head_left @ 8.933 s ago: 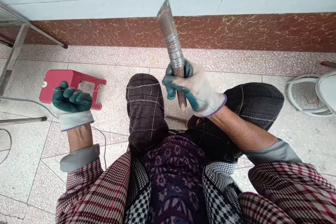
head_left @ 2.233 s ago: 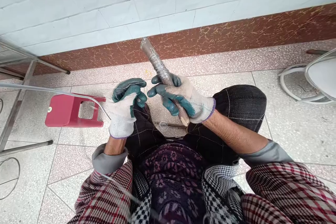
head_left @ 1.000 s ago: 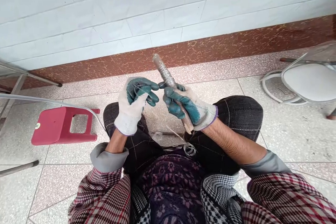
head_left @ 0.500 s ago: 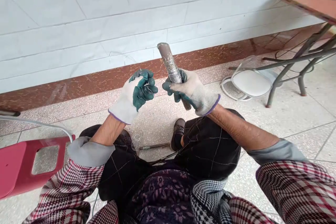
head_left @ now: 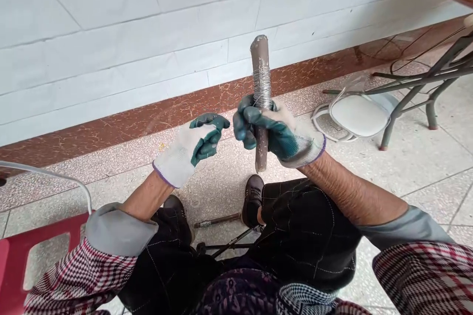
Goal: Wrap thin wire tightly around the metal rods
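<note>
My right hand (head_left: 275,125), in a white knit glove with dark green coated palm and fingers, is wrapped round a brown rod (head_left: 261,150). The rod stands nearly upright, and thin silvery wire (head_left: 262,86) is wound in tight turns round its upper half. To the left, my left hand (head_left: 201,145) wears a matching glove; its fingers are curled together on a thin wire strand, of which only faint bits show at the fingers and below the hand. A gap separates the two hands.
On the floor between my shoes lies another rod (head_left: 218,220) with a wire-like wrapped end. A red plastic stool (head_left: 11,256) stands at left. At right are a folding table's metal legs (head_left: 410,93) and a white round seat (head_left: 360,115). A tiled wall (head_left: 148,44) rises ahead.
My right hand has turned the rod from a leftward tilt to nearly upright and raised it slightly, with the fingers shifted round it. My left hand has moved a little lower and turned.
</note>
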A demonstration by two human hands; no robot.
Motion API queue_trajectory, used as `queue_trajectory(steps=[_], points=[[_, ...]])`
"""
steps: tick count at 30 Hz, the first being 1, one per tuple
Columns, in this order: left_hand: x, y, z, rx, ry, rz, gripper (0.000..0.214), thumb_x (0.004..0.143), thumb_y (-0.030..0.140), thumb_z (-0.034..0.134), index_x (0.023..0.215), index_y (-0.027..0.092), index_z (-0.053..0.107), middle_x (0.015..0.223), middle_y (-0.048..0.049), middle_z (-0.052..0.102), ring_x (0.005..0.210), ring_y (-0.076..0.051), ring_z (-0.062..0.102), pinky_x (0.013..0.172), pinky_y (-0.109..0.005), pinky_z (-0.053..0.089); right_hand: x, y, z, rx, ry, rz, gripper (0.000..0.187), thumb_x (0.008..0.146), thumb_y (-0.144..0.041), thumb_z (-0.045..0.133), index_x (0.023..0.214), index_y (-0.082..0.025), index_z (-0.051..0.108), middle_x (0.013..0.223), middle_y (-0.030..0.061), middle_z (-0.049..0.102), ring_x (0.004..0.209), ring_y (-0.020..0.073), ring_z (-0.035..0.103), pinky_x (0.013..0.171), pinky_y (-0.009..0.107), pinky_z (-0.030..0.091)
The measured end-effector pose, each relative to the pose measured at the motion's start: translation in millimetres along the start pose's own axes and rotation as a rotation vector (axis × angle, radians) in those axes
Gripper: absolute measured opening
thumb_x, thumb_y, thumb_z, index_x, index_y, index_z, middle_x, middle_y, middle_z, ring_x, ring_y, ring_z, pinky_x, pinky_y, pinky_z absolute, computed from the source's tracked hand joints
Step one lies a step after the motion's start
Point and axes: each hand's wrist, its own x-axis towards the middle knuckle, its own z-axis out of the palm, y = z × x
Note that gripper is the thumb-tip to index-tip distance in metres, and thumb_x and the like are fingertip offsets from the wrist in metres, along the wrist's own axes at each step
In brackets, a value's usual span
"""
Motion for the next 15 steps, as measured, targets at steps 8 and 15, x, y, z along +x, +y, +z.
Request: queue_trajectory(steps=[8, 15], points=[[6, -8, 1.4, 0.225, 0.088, 0.094, 0.018, 0.068, 0.029, 0.082, 0.079, 0.017, 0.076, 0.059, 0.0035, 0.055, 0.047, -0.007, 0.036, 0.044, -0.023, 0.022, -10, -9, 10, -0.198, 0.136, -0.020, 0.037, 0.081, -0.044, 0.087, 0.085, -0.023, 0.057, 0.069, -0.0021, 0.061, 0.056, 0.0127, 0.059, 0.045, 0.025, 0.054], [-18, 8, 1.6, 0.154, 0.114, 0.048, 0.020, 0.065, 0.027, 0.080, 0.081, 0.016, 0.077, 0.062, 0.0030, 0.052, 0.050, -0.007, 0.035, 0.045, -0.022, 0.026, -7, -1, 15, -0.191, 0.169, -0.052, 0.037, 0.082, -0.046, 0.085, 0.084, -0.024, 0.055, 0.065, -0.0027, 0.058, 0.054, 0.0126, 0.056, 0.043, 0.025, 0.052]])
